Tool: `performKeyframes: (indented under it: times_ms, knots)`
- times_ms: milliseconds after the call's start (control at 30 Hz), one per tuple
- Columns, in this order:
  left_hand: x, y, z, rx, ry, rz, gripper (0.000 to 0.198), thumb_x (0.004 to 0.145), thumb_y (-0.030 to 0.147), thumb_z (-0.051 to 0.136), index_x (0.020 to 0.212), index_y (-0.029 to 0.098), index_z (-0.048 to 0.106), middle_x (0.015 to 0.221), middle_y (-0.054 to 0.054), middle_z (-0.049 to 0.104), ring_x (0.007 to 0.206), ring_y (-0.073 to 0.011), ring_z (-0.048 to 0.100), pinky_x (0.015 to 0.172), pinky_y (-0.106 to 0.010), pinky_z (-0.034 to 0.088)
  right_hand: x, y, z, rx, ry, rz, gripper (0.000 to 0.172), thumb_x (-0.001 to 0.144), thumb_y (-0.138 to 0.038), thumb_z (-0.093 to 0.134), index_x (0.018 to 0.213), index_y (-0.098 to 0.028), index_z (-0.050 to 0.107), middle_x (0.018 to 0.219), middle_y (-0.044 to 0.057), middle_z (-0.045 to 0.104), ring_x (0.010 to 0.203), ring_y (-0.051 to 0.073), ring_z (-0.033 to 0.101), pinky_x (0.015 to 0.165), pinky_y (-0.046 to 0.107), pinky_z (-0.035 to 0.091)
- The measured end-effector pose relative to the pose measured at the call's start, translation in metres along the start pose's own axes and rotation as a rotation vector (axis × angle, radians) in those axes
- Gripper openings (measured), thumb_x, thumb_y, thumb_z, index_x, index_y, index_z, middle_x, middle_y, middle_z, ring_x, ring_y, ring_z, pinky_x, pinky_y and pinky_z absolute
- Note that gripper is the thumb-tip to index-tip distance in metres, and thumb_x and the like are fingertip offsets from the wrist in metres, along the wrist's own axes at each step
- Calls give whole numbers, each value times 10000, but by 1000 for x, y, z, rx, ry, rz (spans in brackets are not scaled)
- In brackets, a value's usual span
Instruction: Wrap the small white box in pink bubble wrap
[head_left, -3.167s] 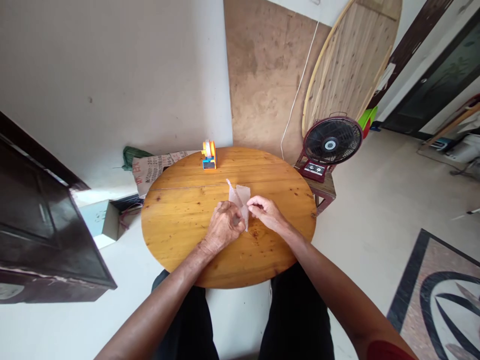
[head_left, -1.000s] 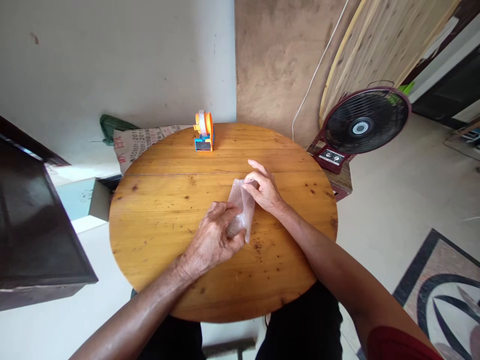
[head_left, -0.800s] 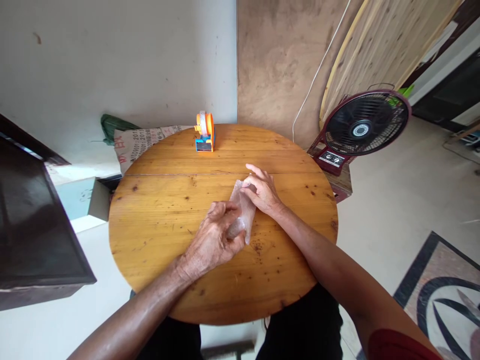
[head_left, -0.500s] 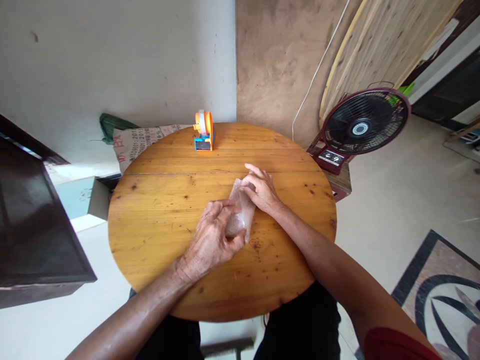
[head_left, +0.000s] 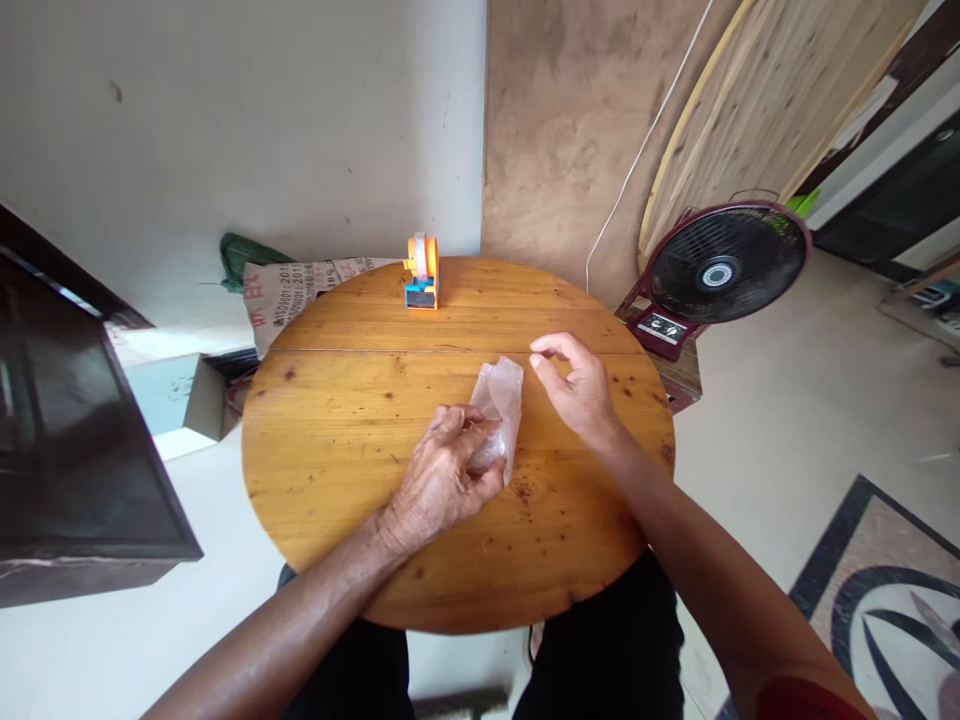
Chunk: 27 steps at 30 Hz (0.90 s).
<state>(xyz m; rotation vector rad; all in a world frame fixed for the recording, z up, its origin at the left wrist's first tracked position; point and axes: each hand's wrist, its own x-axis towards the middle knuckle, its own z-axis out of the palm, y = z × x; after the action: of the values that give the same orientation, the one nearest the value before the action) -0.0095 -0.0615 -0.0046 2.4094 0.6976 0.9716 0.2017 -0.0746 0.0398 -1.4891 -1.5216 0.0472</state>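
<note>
A small bundle of clear bubble wrap (head_left: 504,390) lies on the round wooden table (head_left: 337,430), its far end flattened and slightly raised. My left hand (head_left: 457,460) grips its near half, thumb on the near side and fingers across the top. What is inside the wrap, if anything, cannot be made out. To the right of the bundle, my right hand (head_left: 576,385) hovers over the table, touching nothing, with thumb and index finger curved and a small gap between them. At the table's far edge stands an orange and blue tape dispenser (head_left: 423,275) with a roll on it.
A dark red electric fan (head_left: 720,270) stands beyond the table's right edge. To the left are a dark cabinet (head_left: 82,430), a pale box (head_left: 176,395) and a printed sack (head_left: 300,290). A white cord (head_left: 645,150) hangs along the wall behind.
My right hand has let go of the far end of the bubble wrap and moved right, away from it. My left hand keeps its hold. The view has shifted slightly.
</note>
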Motion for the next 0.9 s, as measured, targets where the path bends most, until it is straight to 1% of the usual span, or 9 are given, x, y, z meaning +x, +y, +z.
performKeyframes:
  times_ms: [33,67,100,167,233,333,533,767,900]
  knots:
    - [1,1,-1,8,3,-1,369,786,229,625,1149,224,559,1079,-92,577,1009,-251,549,901,-437,515,-4,-7,-10,13,-123,38,126,881,-277,523,890,-230,640,871,22,673,826,201,630,801,341,491]
    - [1,1,-2,12,7,-4,354,786,226,622,1133,206,556,1053,-92,595,993,-253,552,904,-440,510,-9,-13,-19,6,-278,75,129,882,-268,526,866,-231,648,830,5,674,776,185,628,732,311,493]
    - [2,1,-2,12,10,-4,335,784,224,622,1111,190,559,1028,-91,609,981,-254,555,904,-440,506,-16,-19,-26,0,-379,100,131,879,-260,533,840,-231,656,807,-4,676,742,175,625,670,288,486]
    - [2,1,-3,8,12,11,284,785,225,623,1060,168,582,1007,-92,622,969,-252,560,895,-422,505,-34,-25,-33,-11,-445,132,138,881,-252,542,832,-235,670,792,-8,683,709,170,624,620,280,477]
    - [2,0,-3,4,11,40,234,796,228,621,1020,163,613,1020,-93,628,972,-245,560,886,-396,506,-51,-26,-31,-10,-437,134,153,894,-249,541,884,-243,694,838,8,700,747,182,641,670,302,496]
    - [2,-1,-4,1,18,67,183,805,222,616,979,172,647,1036,-83,637,973,-235,558,875,-371,508,-70,-24,-15,21,-343,109,189,916,-262,534,964,-250,716,893,33,713,795,201,662,735,336,520]
    - [3,5,-5,9,5,56,162,815,212,596,959,175,660,1006,-78,643,956,-226,563,865,-366,514,-77,-20,12,67,-248,44,216,944,-305,524,1004,-282,731,942,49,703,863,213,666,794,370,545]
    - [-4,13,3,66,29,-28,282,826,240,602,1094,152,595,1032,-97,632,969,-259,554,895,-417,514,-78,-24,13,-18,-274,26,249,961,-298,492,1013,-244,730,952,67,648,882,206,636,783,342,529]
    - [-6,13,6,80,65,-29,438,830,248,610,1244,136,524,1175,-133,574,1067,-263,556,931,-409,516,-74,-30,11,-106,-323,5,251,965,-264,476,1013,-214,716,934,66,615,836,180,620,751,301,502]
